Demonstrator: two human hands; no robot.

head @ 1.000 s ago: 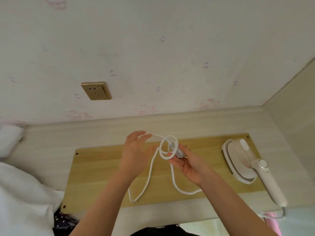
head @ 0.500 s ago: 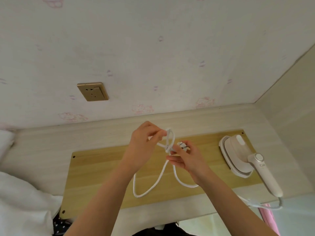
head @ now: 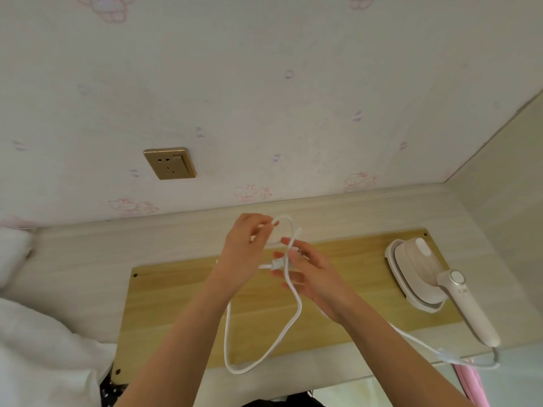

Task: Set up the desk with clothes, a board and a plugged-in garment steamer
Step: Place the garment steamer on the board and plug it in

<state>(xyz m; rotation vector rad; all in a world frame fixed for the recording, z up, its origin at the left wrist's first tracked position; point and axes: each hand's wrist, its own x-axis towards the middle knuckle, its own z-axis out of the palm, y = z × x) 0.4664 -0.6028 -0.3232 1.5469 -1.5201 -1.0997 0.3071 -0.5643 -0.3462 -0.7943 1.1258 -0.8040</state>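
Note:
A wooden board [head: 182, 312] lies flat on the pale desk [head: 88, 254]. The white garment steamer [head: 423, 274] rests on the board's right end, handle toward me. Its white cord [head: 293, 321] hangs in a long loop over the board. My left hand [head: 244, 254] pinches a small loop of the cord at its top. My right hand [head: 311, 274] holds the cord near the grey plug [head: 277, 263], which sits between both hands. A gold wall socket [head: 169, 163] is on the wall above and to the left. White clothes [head: 38, 348] lie at the desk's left.
A wall with faint pink prints stands close behind the desk. A side panel [head: 505, 207] closes off the right. A pink strip [head: 473, 386] hangs below the desk's front right edge, where the cord trails off the edge.
The tight coil of cord has been pulled apart. My left hand lifted one loop up and away, and the hanging loop below has grown longer. The steamer has not moved.

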